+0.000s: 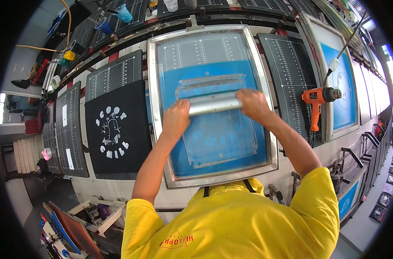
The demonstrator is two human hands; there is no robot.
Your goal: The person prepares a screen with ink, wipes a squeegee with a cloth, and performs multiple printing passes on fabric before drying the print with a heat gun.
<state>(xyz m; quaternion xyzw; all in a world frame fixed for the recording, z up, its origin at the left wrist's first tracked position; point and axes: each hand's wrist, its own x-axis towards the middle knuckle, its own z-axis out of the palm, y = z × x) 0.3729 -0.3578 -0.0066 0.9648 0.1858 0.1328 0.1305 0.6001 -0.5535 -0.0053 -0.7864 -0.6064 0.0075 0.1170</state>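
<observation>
Both my hands grip a silver-handled squeegee (214,104) that lies across a framed printing screen. My left hand (176,117) is closed round its left end, and my right hand (253,105) round its right end. Blue emulsion (222,149) covers most of the mesh, inside a metal frame (272,149). A band of greyish ink and tape edges (211,83) shows just beyond the squeegee. Faint shapes of a design appear in the mesh nearer me. What lies under the screen is mostly hidden.
Left of the screen, a black cloth (114,134) with a white print lies on a board. An orange heat gun (317,101) rests at the right, beside another blue screen (339,86). Blue cups (124,14) stand at the back left. Marked boards (287,64) line the table.
</observation>
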